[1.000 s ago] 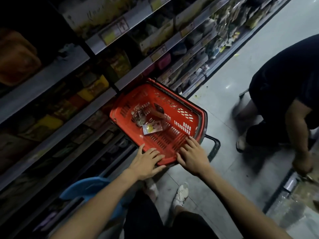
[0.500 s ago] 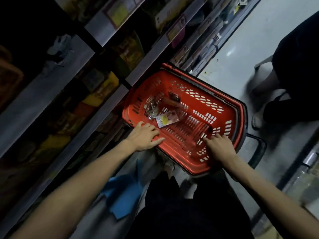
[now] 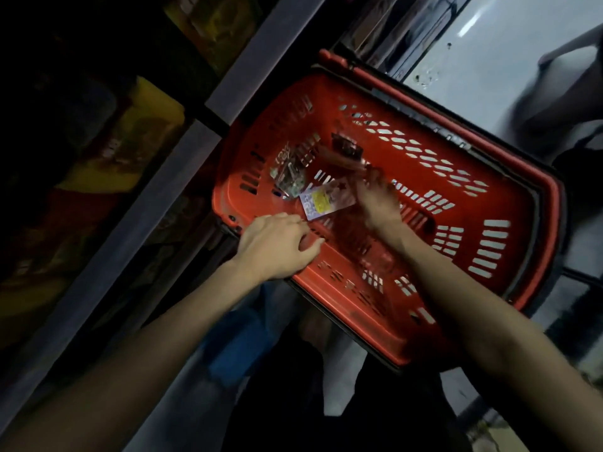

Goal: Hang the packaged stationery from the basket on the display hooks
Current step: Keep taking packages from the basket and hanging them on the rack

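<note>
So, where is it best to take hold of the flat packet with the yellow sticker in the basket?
Probably pinch the packet by its right end, from the right hand's side: it lies flat on the red basket's floor, other packets crowding its left.

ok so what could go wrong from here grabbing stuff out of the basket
The right hand is motion-blurred over the pale packet; a hasty grab could crease it. The clear packets lie heaped beside it and might snag and come along. Only the left hand grips the basket rim, so the basket might tip or slide.
</note>
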